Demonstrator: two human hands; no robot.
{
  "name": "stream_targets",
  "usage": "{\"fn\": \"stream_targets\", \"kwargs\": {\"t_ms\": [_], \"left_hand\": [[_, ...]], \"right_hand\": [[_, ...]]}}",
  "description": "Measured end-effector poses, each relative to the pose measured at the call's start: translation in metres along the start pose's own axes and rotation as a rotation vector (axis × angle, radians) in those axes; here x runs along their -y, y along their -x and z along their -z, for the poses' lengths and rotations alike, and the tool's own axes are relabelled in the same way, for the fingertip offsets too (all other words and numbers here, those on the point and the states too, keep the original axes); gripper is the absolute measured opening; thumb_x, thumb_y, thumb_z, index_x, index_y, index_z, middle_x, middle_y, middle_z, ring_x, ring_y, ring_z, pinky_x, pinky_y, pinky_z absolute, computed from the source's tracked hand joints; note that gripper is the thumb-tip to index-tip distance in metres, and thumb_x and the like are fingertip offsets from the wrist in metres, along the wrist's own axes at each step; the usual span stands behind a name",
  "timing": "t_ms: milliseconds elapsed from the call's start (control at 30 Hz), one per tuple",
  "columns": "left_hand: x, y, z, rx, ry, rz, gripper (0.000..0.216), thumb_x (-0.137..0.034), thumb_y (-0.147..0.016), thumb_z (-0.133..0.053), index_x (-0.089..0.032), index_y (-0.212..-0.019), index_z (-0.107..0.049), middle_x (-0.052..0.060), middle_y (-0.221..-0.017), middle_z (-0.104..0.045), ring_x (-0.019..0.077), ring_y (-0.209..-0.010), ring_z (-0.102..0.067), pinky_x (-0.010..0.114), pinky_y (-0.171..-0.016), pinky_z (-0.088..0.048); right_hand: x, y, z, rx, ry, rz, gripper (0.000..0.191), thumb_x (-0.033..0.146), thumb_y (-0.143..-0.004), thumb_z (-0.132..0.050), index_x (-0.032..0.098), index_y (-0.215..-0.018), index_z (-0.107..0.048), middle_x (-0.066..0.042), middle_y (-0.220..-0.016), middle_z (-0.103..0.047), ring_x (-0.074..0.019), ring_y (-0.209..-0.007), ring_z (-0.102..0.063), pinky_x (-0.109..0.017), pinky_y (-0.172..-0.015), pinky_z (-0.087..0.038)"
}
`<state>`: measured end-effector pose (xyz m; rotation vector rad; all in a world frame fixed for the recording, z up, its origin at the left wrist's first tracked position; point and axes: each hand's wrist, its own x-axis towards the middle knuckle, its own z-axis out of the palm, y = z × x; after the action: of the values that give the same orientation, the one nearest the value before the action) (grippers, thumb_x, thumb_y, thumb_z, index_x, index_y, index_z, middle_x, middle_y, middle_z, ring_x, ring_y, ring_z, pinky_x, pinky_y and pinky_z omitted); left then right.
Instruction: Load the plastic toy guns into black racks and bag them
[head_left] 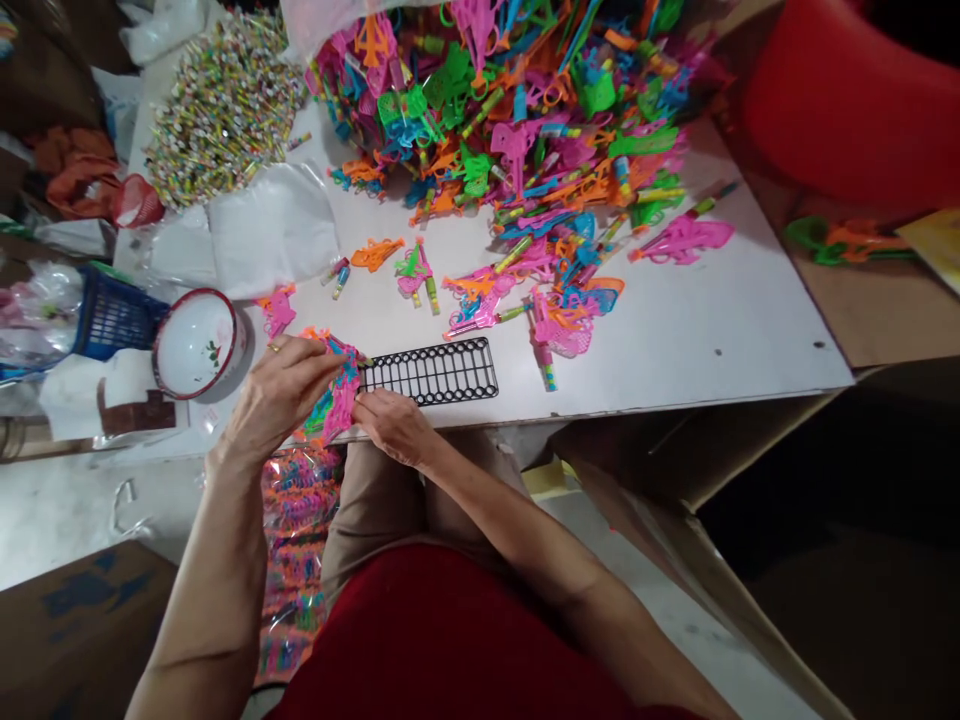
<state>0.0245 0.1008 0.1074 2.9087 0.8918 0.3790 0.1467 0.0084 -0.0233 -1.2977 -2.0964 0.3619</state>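
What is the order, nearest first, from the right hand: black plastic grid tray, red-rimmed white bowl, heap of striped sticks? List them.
1. Black plastic grid tray, just beyond the right hand.
2. Red-rimmed white bowl, to its left.
3. Heap of striped sticks, far back left.

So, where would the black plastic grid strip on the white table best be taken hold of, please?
Probably at its right short end, coming from the right. The black plastic grid strip lies flat on the white table; that end has bare table around it, while its left end sits beside the left hand and right hand, which hold a bundle of colourful plastic toys.
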Motion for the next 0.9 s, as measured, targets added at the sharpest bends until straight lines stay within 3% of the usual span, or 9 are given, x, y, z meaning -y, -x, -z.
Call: {"fn": "stream_targets", "kwargs": {"t_ms": [200, 400, 633, 767, 900], "left_hand": [[-0.001, 0.000, 0.001, -0.048, -0.079, -0.088, 0.016, -0.028, -0.092, -0.057, -0.023, -0.101, -0.070, 0.003, -0.088, -0.066, 0.0168, -0.084, -0.060, 0.032, -0.080, -0.049], [-0.006, 0.004, 0.005, 0.026, -0.109, -0.102, 0.015, -0.023, -0.092, -0.056, -0.018, -0.099, -0.069, 0.005, -0.091, -0.063, 0.0165, -0.087, -0.057, 0.030, -0.080, -0.048], [-0.002, 0.007, 0.003, 0.054, -0.093, -0.116, 0.018, -0.026, -0.093, -0.054, -0.016, -0.100, -0.068, 0.007, -0.092, -0.062, 0.0183, -0.088, -0.057, 0.031, -0.080, -0.048], [-0.001, 0.009, 0.000, 0.064, -0.053, -0.113, 0.025, -0.031, -0.095, -0.050, -0.016, -0.101, -0.068, 0.008, -0.092, -0.062, 0.0200, -0.088, -0.058, 0.034, -0.079, -0.048], [-0.002, 0.010, -0.002, 0.047, 0.001, -0.090, 0.032, -0.037, -0.097, -0.045, -0.017, -0.102, -0.068, 0.007, -0.092, -0.062, 0.0203, -0.087, -0.057, 0.035, -0.079, -0.048]], "right_hand": [[0.000, 0.000, -0.001, -0.014, -0.012, 0.011, 0.018, 0.016, -0.098, -0.044, 0.014, -0.098, -0.062, -0.008, -0.094, -0.064, -0.0196, -0.088, -0.054, -0.030, -0.078, -0.041], [-0.001, 0.001, -0.004, -0.076, -0.067, -0.106, 0.013, 0.027, -0.094, -0.056, 0.016, -0.095, -0.063, -0.005, -0.092, -0.065, -0.0195, -0.089, -0.054, -0.029, -0.079, -0.041], [0.004, 0.003, -0.002, -0.068, -0.174, -0.133, 0.014, 0.024, -0.092, -0.059, 0.014, -0.102, -0.063, -0.007, -0.101, -0.067, -0.0187, -0.097, -0.056, -0.027, -0.087, -0.042], [-0.021, 0.010, 0.041, -0.004, -0.244, -0.158, 0.015, 0.021, -0.093, -0.057, 0.015, -0.105, -0.065, -0.006, -0.101, -0.069, -0.0148, -0.098, -0.059, -0.022, -0.089, -0.043], [-0.068, -0.018, 0.111, 0.003, 0.062, -0.440, 0.022, 0.020, -0.097, -0.046, 0.016, -0.102, -0.066, -0.009, -0.102, -0.069, -0.0180, -0.099, -0.062, -0.027, -0.087, -0.045]]}}
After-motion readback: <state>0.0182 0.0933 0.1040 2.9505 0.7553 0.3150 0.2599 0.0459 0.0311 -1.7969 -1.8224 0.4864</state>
